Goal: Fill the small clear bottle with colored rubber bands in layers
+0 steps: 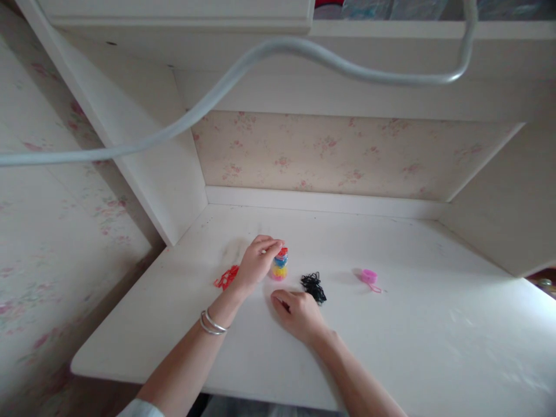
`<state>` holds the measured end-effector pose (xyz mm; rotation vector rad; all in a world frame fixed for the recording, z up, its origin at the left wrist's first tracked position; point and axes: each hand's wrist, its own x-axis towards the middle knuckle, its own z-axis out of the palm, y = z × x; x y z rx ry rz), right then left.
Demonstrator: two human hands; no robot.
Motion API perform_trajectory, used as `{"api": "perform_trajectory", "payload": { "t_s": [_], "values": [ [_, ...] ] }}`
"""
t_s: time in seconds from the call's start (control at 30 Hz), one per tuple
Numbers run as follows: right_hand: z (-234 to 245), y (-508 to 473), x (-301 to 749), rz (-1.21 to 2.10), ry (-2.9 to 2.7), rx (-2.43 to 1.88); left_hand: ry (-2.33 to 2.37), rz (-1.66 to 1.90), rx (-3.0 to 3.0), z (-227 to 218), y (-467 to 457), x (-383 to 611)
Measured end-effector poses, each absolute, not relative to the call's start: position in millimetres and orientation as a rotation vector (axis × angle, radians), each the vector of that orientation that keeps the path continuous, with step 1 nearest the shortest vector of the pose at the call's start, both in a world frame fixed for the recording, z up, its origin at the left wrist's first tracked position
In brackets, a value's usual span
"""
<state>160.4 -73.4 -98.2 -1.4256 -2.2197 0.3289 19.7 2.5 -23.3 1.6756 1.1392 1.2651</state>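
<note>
My left hand (256, 263) is curled, its fingertips pinching the top of a small upright stack of coloured rings (280, 264), red on top, then blue, yellow and pink. A silver bangle sits on that wrist. My right hand (297, 313) rests knuckles-up on the white desk (412, 341), fingers folded under, just in front of a heap of small black bands (313, 286). Whether it holds anything is hidden. A cluster of red bands (226, 278) lies to the left of my left hand.
A pink ring with a loose pink band (369, 277) lies to the right of the black heap. Desk side panels rise left and right, with flowered wallpaper behind. A grey hose (278, 46) hangs across the top of the view.
</note>
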Motion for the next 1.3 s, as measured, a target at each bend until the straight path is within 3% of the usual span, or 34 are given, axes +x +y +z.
{"api": "perform_trajectory", "payload": {
  "t_s": [0.83,1.03,1.3],
  "values": [
    [-91.3,-75.8,160.5,0.347,-2.233,-1.46,1.39,1.247,1.714,-31.5,-16.5,-36.7],
    [-91.1,-73.9,151.4,0.347,-2.24,-1.552,1.685,1.007,2.088,-54.6,-41.3,-94.7],
    [-76.0,-66.0,106.0,0.356,-2.335,-1.589,1.713,0.805,2.264,-80.9,-74.0,-104.1]
  ]
}}
